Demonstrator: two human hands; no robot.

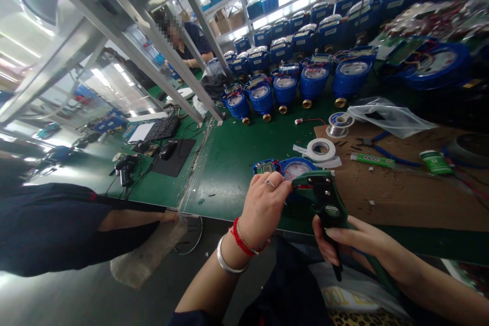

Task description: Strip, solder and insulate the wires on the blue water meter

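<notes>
My right hand (pixel 355 244) is wrapped round the handles of a green and black wire stripper (pixel 328 198). The tool's jaws point left, close to the fingertips of my left hand (pixel 265 201). Those fingers are pinched together over the near edge of a blue meter (pixel 313 165) with a round dial and a small circuit board (pixel 264 167). What the left fingers pinch is too small to make out. Short red wires show near the tool's jaws. A ring, a red string bracelet and a silver bangle are on my left hand and wrist.
Rows of blue meters (pixel 284 84) stand at the back. A tape roll (pixel 321 150), solder spool (pixel 340 123), blue-handled cutters (pixel 397 155), green tube (pixel 372 160) and plastic bag (pixel 393 114) lie right on brown cardboard (pixel 367 193). Left are a mouse (pixel 168 150), keyboard and metal posts. Other people are at left.
</notes>
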